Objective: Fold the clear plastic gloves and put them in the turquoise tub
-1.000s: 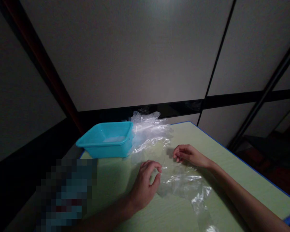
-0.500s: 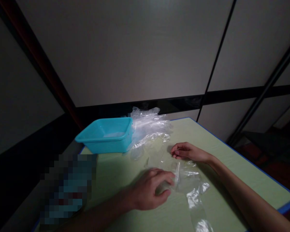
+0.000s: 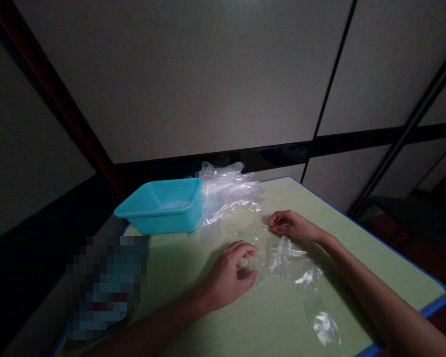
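Observation:
A clear plastic bag (image 3: 288, 265) lies crumpled on the pale green table (image 3: 193, 258) between my hands. My left hand (image 3: 228, 275) rests on the table at the bag's left edge, fingers curled with the thumb near the plastic. My right hand (image 3: 292, 225) sits at the bag's far end, fingers pinched together on the film. The room is dim, so the bag's edges are hard to follow.
A turquoise plastic tub (image 3: 161, 206) stands at the table's far left corner. A heap of clear plastic bags (image 3: 226, 191) lies beside it against the wall. A blurred-out patch (image 3: 104, 287) covers the near left. The table's blue edge (image 3: 436, 302) runs along the right.
My left hand slid toward me and to the right over the bag, then drew back left with fingers lifted. The bag shifted and stretched toward the near right. My right hand barely moved.

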Motion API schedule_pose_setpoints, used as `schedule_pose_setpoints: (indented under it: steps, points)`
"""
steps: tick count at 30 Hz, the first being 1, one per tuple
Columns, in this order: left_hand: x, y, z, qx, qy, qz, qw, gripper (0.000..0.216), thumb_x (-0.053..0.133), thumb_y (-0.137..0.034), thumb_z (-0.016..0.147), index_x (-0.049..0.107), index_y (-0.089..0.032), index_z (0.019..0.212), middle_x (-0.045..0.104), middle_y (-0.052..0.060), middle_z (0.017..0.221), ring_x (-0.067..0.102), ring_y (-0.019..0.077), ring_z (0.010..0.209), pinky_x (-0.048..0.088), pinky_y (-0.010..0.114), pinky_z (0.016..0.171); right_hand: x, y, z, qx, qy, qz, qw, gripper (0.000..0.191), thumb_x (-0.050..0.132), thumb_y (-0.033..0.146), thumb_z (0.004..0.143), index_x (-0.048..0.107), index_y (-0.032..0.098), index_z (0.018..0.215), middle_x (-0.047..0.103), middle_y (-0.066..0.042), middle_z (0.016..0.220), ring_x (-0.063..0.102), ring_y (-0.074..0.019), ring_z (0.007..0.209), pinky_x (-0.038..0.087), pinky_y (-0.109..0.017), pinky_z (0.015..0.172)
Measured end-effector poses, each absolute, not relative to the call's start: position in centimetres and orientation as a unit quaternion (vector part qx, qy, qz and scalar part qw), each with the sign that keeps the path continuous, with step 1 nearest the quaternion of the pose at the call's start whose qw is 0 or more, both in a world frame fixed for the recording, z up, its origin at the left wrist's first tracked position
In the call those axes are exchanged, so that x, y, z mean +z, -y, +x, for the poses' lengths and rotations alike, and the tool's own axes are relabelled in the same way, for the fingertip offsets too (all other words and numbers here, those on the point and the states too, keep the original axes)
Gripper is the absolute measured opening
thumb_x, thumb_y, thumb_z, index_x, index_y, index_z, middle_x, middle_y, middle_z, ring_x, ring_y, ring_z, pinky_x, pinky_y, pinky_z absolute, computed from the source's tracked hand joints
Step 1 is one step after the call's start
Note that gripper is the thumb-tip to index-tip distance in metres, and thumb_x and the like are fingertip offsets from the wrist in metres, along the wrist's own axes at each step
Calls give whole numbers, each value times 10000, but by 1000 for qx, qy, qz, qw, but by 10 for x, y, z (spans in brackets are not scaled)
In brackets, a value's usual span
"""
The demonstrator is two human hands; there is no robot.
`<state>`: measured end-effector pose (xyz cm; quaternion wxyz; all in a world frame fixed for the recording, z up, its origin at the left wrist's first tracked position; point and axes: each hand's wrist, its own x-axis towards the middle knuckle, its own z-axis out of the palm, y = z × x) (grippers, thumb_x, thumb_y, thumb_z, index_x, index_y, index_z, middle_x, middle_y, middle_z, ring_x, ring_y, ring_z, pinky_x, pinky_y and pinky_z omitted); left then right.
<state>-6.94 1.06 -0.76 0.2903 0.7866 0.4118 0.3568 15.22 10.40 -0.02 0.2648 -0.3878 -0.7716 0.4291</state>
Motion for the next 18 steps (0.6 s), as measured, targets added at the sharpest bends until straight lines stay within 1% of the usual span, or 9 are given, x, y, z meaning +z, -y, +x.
schedule_pose_setpoints:
  steps: [1,2,3,4,6,8,11,15,18]
  points:
    - [-7,-10,-70,338,-396,807,278,401,566,-74,620,540,-179,1007,561,43,1008,512,173,928,425,251,752,-1,-105,153,418,773,-394,270,158,597,286,696,545,144,744,545,-6,691,517,-128,643,422,-270,617]
    - [-6,-9,-70,322,-383,822,272,461,587,-72,610,524,-186,1052,539,45,1074,480,184,1000,390,283,845,-1,-106,154,407,774,-400,274,150,604,271,684,546,145,741,546,-9,701,517,-133,655,421,-273,626]
    - [-6,-9,-71,311,-374,831,271,504,603,-74,606,506,-191,1087,524,44,1111,455,189,1042,352,303,901,-2,-106,154,399,775,-404,276,151,610,262,673,546,146,745,546,-12,709,519,-139,664,422,-277,629]
    - [-6,-9,-71,302,-371,834,276,528,614,-75,603,494,-193,1103,521,42,1118,448,189,1051,338,308,917,-3,-106,154,394,776,-407,277,160,614,259,665,544,147,756,547,-15,715,523,-144,669,425,-280,628]
    - [-7,-9,-72,293,-377,827,298,523,618,-59,588,495,-189,1079,544,34,1063,482,177,988,367,293,868,-4,-106,154,391,777,-410,273,183,618,261,655,537,147,774,545,-18,718,528,-149,668,435,-285,620]
    - [-8,-11,-72,295,-386,807,335,523,604,-33,576,486,-185,1062,560,25,1015,522,149,866,398,267,771,-5,-106,154,391,779,-410,269,199,617,264,650,530,147,785,542,-22,729,533,-151,675,446,-290,626]
    - [-9,-13,-72,308,-379,776,400,551,589,-23,574,446,-176,1084,563,30,1015,538,103,702,385,234,648,-5,-106,155,394,780,-409,264,216,623,259,636,527,148,793,540,-28,750,536,-154,695,455,-294,636]
    - [-8,-14,-73,310,-360,740,476,544,608,-86,588,430,-159,1097,548,49,1011,517,62,588,341,198,538,-4,-106,156,401,779,-408,256,239,629,244,621,527,147,814,539,-32,772,535,-154,713,458,-296,643]
    - [-6,-13,-74,290,-343,714,536,486,577,-189,662,421,-152,1121,562,30,887,476,62,529,313,174,454,-2,-105,158,411,777,-407,249,263,636,230,615,531,142,839,537,-29,782,534,-148,719,458,-294,655]
